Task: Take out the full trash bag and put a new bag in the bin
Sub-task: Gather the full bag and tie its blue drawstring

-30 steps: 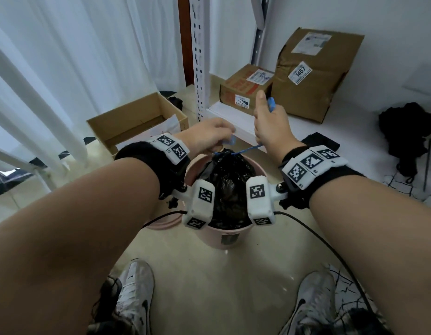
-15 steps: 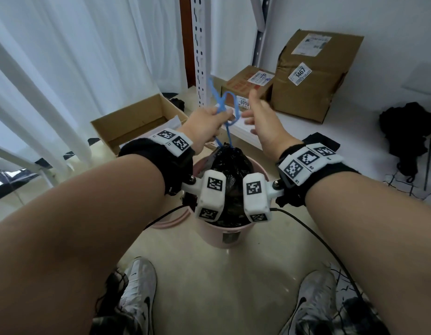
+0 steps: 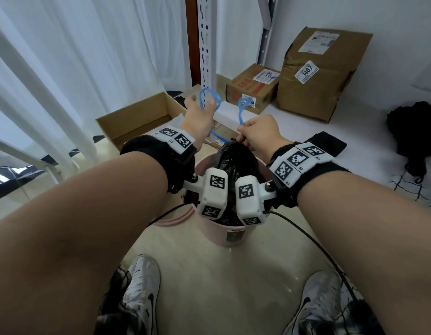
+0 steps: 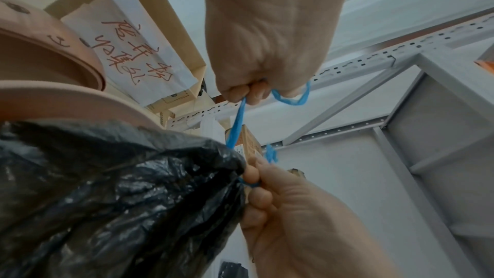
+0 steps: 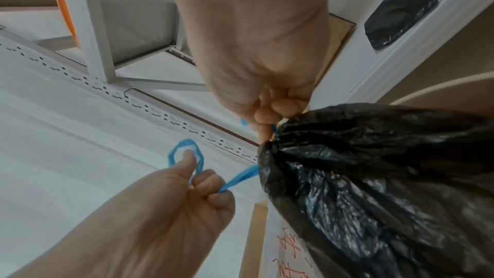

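Head view: left hand (image 3: 200,122) is raised over the far rim of the bin, fingers curled on one blue drawstring (image 3: 209,97), thumb poked through its loop. Left wrist view confirms it: string runs taut from the fist down to the bag neck. Right hand (image 3: 258,132) sits low at the neck of the bag (image 3: 236,163), fingers pinching the other drawstring (image 3: 241,112) right where it leaves the gathered plastic; its loop end sticks up past the knuckles.

Bag is black, mouth cinched, still seated inside the pink bin (image 3: 224,235) on the floor, between the person's shoes. Pink ring (image 3: 175,217) lies on the floor touching the bin's left side, probably the bag retainer.

Step, as I read it: closing and tying the full bag. Not lifted yet, and the new bag isn't started.

Next move likely needs the two strings crossed and knotted tight at the neck, then a straight upward pull by the loops. Risks: thin plastic tearing at the string channel, and the light bin lifting with the bag.

Around: open box (image 3: 134,122) left of the bin, shelf (image 3: 354,122) behind with two boxes.
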Motion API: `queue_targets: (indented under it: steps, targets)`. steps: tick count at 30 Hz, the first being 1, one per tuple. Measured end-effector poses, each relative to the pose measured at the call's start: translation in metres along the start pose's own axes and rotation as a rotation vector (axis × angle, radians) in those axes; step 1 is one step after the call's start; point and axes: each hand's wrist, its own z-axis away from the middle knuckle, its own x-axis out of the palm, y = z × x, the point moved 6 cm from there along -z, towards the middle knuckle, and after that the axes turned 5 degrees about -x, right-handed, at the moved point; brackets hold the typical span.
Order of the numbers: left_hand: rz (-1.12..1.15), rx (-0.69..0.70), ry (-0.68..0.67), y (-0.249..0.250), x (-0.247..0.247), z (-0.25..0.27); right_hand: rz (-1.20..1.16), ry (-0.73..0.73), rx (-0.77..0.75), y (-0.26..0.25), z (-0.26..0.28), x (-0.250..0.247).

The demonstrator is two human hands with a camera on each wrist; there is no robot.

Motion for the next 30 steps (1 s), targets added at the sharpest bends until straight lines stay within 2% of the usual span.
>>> queue_targets:
  steps: [4,7,10,12,15,18,21,23,25,27,28,30]
  targets:
    - [-0.036,0.070,-0.182,0.017,0.011,0.005,0.105,-0.173,-0.109,-0.016,0.005,0.007]
    - [-0.032,0.123,-0.247,0.034,0.018,0.015,0.182,-0.305,-0.156,-0.026,0.012,0.012]
    - [-0.080,0.170,-0.296,0.040,0.025,0.020,0.256,-0.287,-0.215,-0.029,0.014,0.011]
    - [-0.216,0.188,-0.281,0.037,0.025,0.019,0.251,-0.235,-0.232,-0.029,0.011,0.009]
    - [-0.522,0.148,-0.293,0.022,0.021,0.015,0.146,-0.194,-0.204,-0.024,0.008,0.003]
    - [-0.825,0.114,-0.311,0.006,0.017,0.017,0.165,-0.194,-0.208,-0.023,0.007,-0.004]
    - [-0.851,0.015,-0.226,0.001,0.010,0.019,0.196,-0.257,-0.180,-0.019,0.007,-0.012]
    - [-0.901,0.023,-0.194,0.007,0.004,0.025,0.139,-0.312,-0.110,-0.004,0.005,-0.016]
    - [-1.060,0.126,-0.197,0.005,0.001,0.020,0.055,-0.360,-0.035,0.009,0.007,-0.017]
    - [-0.901,0.044,-0.159,0.002,-0.005,0.013,-0.008,-0.398,0.004,0.012,0.009,-0.014]
    - [-0.911,0.077,-0.164,0.000,-0.006,0.008,-0.049,-0.413,0.015,0.011,0.009,-0.012]
    - [-0.896,0.058,-0.260,-0.006,-0.003,0.010,-0.139,-0.428,0.039,0.007,0.008,-0.008]
